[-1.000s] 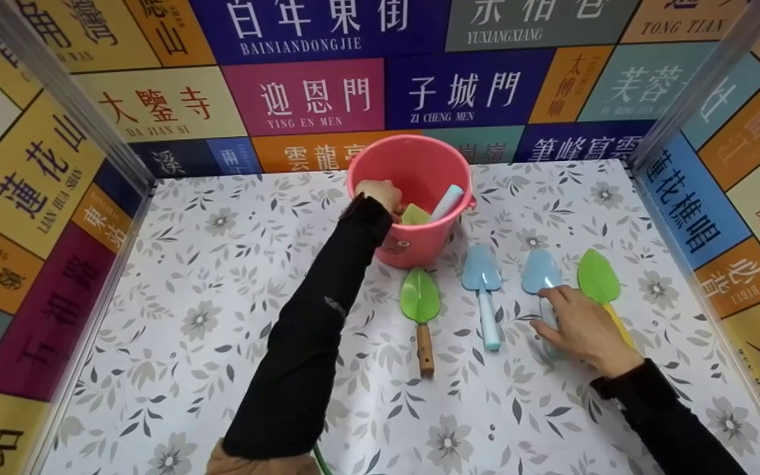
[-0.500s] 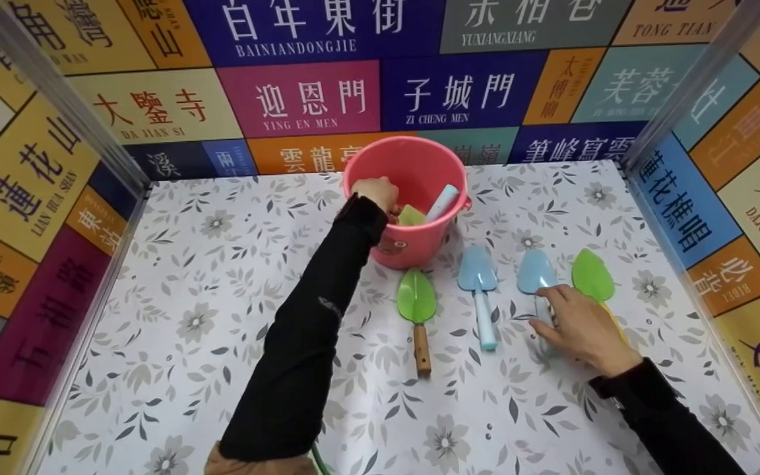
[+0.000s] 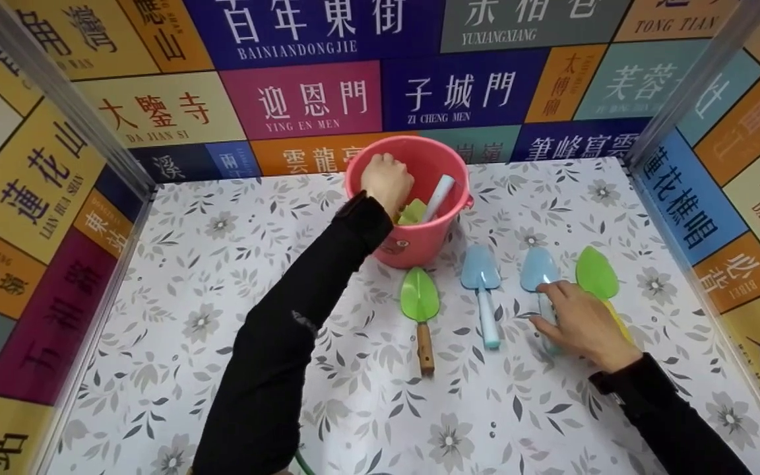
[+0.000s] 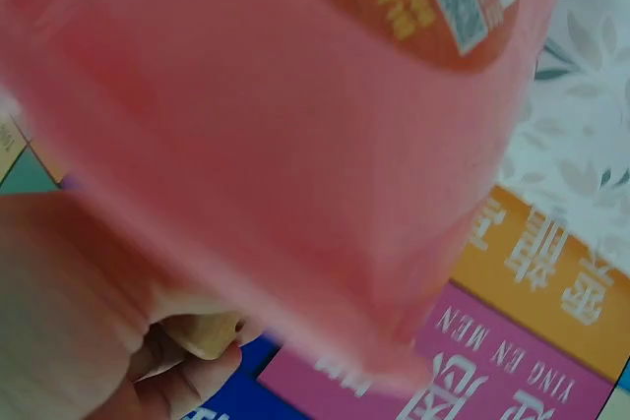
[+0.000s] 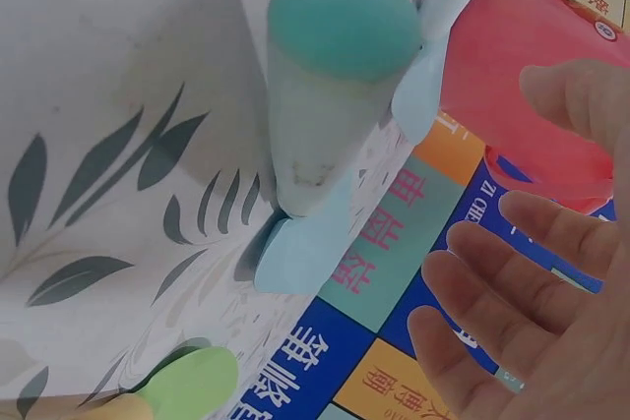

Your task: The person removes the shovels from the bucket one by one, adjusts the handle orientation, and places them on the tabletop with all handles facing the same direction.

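Observation:
My left hand (image 3: 388, 179) is over the mouth of the pink bucket (image 3: 429, 241). In the left wrist view its fingers curl round a wooden handle (image 4: 205, 335), like that of the trowel on the table; the rest of the tool is hidden by the bucket. A yellow-green blade (image 3: 411, 212) and a light blue handle (image 3: 439, 196) show inside the bucket. My right hand (image 3: 581, 322), fingers spread and relaxed, hovers by a light blue trowel (image 3: 539, 267), overlapping its handle in the head view; in the right wrist view that handle (image 5: 335, 125) stands apart from the fingers.
In front of the bucket lie a green trowel with a wooden handle (image 3: 420, 295) and another light blue trowel (image 3: 480, 269). At the right is a green trowel with a yellow handle (image 3: 596, 272). Printed panels (image 3: 301, 95) enclose the table's back and sides.
My left hand has risen from lower in the bucket to above its rim, and the left elbow has swung outward to the left. My right hand stays nearly in place.

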Available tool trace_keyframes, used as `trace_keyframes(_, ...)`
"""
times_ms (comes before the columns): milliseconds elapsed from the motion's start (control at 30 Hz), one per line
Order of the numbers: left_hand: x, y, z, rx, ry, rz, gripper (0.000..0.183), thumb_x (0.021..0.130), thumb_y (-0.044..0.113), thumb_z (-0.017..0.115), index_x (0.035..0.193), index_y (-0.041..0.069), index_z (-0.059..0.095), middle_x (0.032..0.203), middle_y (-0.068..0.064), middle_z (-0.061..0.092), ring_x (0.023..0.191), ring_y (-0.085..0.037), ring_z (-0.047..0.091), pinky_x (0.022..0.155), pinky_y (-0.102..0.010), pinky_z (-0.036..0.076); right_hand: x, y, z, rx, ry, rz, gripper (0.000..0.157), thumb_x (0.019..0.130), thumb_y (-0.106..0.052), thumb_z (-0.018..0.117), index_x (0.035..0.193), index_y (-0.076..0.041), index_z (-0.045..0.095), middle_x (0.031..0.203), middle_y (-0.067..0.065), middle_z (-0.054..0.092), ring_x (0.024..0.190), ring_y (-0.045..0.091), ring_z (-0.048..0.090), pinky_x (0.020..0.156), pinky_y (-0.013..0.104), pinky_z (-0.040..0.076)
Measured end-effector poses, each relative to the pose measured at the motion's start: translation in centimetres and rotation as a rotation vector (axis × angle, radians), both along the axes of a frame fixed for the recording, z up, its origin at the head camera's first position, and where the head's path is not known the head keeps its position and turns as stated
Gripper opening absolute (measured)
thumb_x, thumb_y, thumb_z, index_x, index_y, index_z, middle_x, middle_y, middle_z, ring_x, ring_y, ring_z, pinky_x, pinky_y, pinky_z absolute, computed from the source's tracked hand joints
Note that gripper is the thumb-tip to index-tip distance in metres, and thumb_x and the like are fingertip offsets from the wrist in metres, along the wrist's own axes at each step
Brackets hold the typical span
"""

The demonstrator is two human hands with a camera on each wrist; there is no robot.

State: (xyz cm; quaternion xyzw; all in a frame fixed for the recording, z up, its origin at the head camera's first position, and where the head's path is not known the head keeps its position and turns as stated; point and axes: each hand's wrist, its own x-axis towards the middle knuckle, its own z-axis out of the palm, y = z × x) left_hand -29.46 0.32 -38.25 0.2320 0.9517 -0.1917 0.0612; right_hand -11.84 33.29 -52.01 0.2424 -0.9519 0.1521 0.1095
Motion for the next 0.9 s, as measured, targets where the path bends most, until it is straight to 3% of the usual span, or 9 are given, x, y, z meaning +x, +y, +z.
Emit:
trace_keyframes(200,1.1,-1.5,1.9,-0.013,0.071,-0.068,0.04,0.094,0.042,0.067,0.118,0.011,0.073,0.125,-0.012,0.066,0.117,-0.03,0.055,0.106,-0.04,0.04,-0.1,0.1,-0.1,-0.006,0.005,0.003,0.049,0.083,-0.021,0.082,0.12,0.004,0.061,0.104,0.022,0.065,0.09,0.04,0.064,0.074,0.053,0.054)
trace_keyframes(333,2.2,-2.6,2.7,0.009,0.132,-0.119,0.027,0.104,0.024,0.054,0.112,0.009,0.075,0.119,-0.014,0.067,0.114,-0.031,0.055,0.103,-0.04,0.042,-0.1,0.0,-0.1,-0.008,0.018,0.012,0.049,0.082,-0.021,0.082,0.119,0.004,0.062,0.103,0.022,0.064,0.089,0.039,0.064,0.073,0.052,0.054)
trace_keyframes(433,3.0,-3.5,3.2,0.055,0.218,-0.165,0.031,0.106,0.004,0.045,0.105,0.006,0.076,0.112,-0.015,0.068,0.109,-0.031,0.057,0.098,-0.04,0.045,0.0,0.0,-0.1,-0.005,0.021,0.011,0.049,0.083,-0.021,0.081,0.119,0.004,0.062,0.104,0.022,0.065,0.089,0.039,0.064,0.072,0.052,0.054)
trace_keyframes(733,5.1,-7.6,3.6,0.207,0.421,-0.256,0.026,0.102,0.003,0.05,0.101,0.0,0.075,0.105,-0.015,0.068,0.1,-0.033,0.058,0.088,-0.04,0.049,0.4,0.4,0.5,-0.032,-0.006,-0.009,0.048,0.084,-0.018,0.081,0.121,0.005,0.061,0.111,0.024,0.064,0.096,0.042,0.063,0.079,0.056,0.053)
trace_keyframes(900,6.4,-10.6,3.1,0.336,0.585,-0.297,0.017,0.098,0.003,0.058,0.1,-0.005,0.073,0.1,-0.017,0.068,0.095,-0.034,0.06,0.085,-0.042,0.051,0.4,0.8,0.9,-0.054,0.002,-0.012,0.048,0.083,-0.016,0.082,0.12,0.005,0.061,0.112,0.025,0.063,0.099,0.045,0.062,0.082,0.058,0.051)
